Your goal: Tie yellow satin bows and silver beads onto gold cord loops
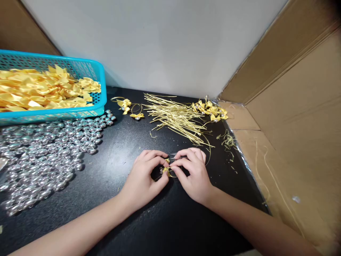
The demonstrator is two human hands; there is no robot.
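Low over the black table, my left hand (147,174) pinches a small yellow ribbon bow (165,170) with a silver bead on it. Opposite it, my right hand (194,174) has thumb and forefinger closed on the thin gold cord at the bow, and part of the cord loops below the fingers. Pointed grey blades, like scissor tips (173,154), stick out by the right hand's curled fingers; their handles are hidden. Both hands partly cover the bow.
A blue basket (102,85) full of yellow bows stands at the left. Many silver beads (48,156) lie before it. Gold cords (176,117) are piled behind my hands, between beaded bows (137,116) and a bow heap (213,110). Cord scraps (229,140) lie right, near cardboard (293,106).
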